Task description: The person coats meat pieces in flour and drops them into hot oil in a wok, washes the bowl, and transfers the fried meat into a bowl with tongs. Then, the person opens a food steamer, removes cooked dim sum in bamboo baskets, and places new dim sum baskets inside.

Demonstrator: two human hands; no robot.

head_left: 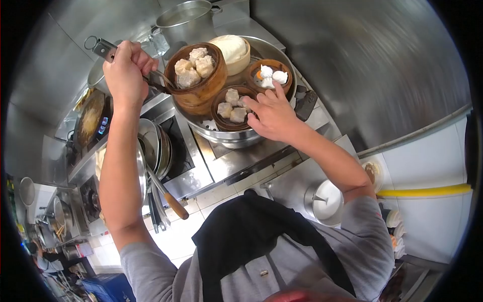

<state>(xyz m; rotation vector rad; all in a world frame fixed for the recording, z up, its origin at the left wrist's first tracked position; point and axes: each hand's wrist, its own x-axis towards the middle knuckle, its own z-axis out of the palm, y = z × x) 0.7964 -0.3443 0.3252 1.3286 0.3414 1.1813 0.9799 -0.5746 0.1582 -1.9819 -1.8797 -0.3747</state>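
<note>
My left hand (127,73) is closed round metal tongs (104,49) with a dark handle and a ring at the end. Their far end meets the rim of a stacked bamboo steamer (204,93) holding several pale dumplings (188,78). My right hand (274,113) is open, its fingers apart, over two small steamer baskets. Its index fingertip is at the white dumplings (267,72) in the right basket; I cannot tell if it touches them. Another finger reaches over the greyish dumplings (238,115) in the front basket. Behind, a steamer (236,65) holds a white mass.
The baskets sit on a wide metal steaming pan (226,136) on the stove. A large pot (186,22) stands behind. Stacked metal pans (151,143) and a wooden-handled utensil (176,205) are left of it. A wok (90,118) is farther left, a white-filled pot (328,199) lower right.
</note>
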